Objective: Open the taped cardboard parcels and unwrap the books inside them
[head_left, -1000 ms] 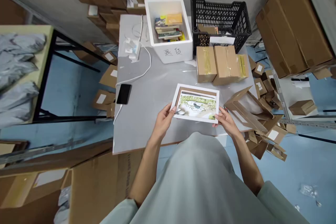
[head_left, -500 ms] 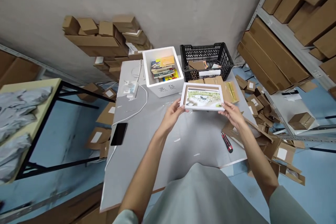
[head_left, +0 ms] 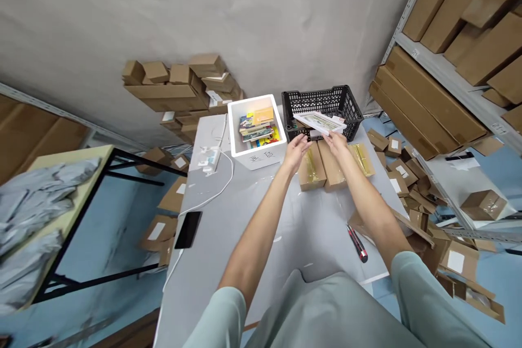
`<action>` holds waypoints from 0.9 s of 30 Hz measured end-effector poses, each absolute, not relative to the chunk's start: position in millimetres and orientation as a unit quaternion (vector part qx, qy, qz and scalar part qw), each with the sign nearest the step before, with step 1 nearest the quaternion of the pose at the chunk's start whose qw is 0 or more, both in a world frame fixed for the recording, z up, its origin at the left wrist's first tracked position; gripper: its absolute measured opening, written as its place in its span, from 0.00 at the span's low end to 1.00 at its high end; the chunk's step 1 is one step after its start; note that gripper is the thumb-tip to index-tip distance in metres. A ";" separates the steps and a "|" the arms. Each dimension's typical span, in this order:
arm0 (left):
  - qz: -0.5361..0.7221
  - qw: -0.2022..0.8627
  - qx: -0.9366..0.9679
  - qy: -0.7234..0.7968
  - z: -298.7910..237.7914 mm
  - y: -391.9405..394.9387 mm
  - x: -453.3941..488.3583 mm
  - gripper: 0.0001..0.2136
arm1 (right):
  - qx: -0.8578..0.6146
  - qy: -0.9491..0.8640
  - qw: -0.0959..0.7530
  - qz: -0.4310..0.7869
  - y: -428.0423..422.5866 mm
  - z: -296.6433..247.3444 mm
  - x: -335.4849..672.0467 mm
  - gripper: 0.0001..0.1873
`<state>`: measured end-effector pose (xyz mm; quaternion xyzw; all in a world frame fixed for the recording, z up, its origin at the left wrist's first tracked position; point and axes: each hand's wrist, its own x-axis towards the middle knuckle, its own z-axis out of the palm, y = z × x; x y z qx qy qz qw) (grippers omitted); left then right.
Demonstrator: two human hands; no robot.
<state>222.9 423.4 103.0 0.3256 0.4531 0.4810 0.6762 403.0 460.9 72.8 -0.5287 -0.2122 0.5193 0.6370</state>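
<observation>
A white picture frame is tilted over the front of the black plastic crate, partly inside its opening. My right hand has its fingers on the frame's near edge, gripping it. To its left, my left hand is off the frame, fingers apart and holding nothing, close to the crate's front wall. Below both hands lie small taped cardboard boxes on the grey table.
A white foam box with books stands left of the crate. A red and black utility knife, a phone and a power strip lie on the table. Shelves of cardboard boxes are at right.
The picture frame has moved away from me, from above the table to the black crate. My left hand has let go of it; my right hand still holds its edge.
</observation>
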 end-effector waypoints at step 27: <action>0.193 0.719 0.458 0.485 -8.9 148.1 290.1 0.38 | -0.894 -0.208 0.397 0.026 -68.3 21.7 577.7 0.45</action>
